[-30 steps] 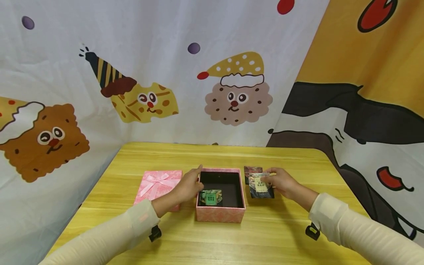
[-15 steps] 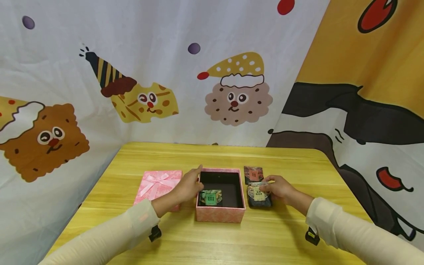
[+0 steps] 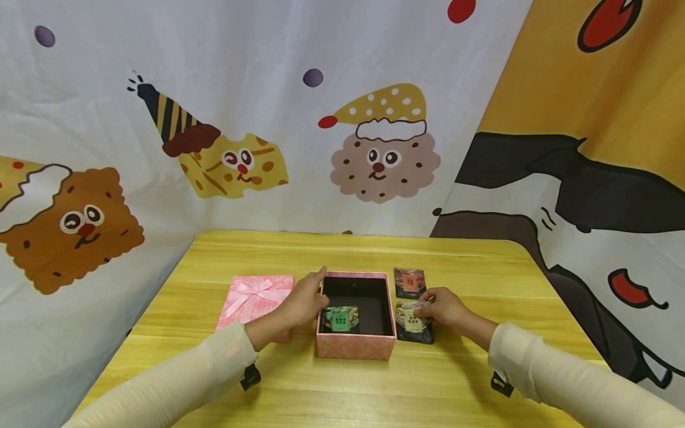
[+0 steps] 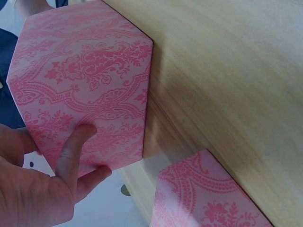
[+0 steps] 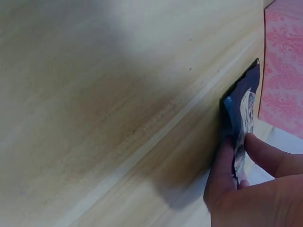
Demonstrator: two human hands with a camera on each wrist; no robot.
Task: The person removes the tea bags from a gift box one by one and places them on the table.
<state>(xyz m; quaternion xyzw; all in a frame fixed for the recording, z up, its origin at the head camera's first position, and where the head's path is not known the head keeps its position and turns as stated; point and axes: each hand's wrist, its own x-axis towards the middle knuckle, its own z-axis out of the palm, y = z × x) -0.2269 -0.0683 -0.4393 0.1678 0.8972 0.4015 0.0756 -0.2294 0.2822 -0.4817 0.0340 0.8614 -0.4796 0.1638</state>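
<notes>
My left hand (image 3: 301, 302) grips the left wall of a pink patterned gift box (image 3: 354, 346), which has a black inside. In the left wrist view its fingers (image 4: 78, 146) lie against the outer wall. A packet with a green label (image 3: 341, 320) lies inside the box at the front left. Just right of the box, my right hand (image 3: 448, 309) pinches a dark packet with a yellow label (image 3: 413, 321) by its right edge. The right wrist view shows this packet (image 5: 244, 106) between thumb and fingers, close to the table and near the box wall.
Behind the held packet lies another dark packet with a red label (image 3: 409, 282). The pink lid with a ribbon bow (image 3: 258, 296) lies left of the box, partly behind my left arm. All rest on a wooden table (image 3: 342, 392) before a cartoon-printed curtain (image 3: 299, 35).
My right hand has brought the yellow-labelled packet toward me and slightly left, down in front of the red-labelled one, which now shows fully. My left hand and the box have stayed put.
</notes>
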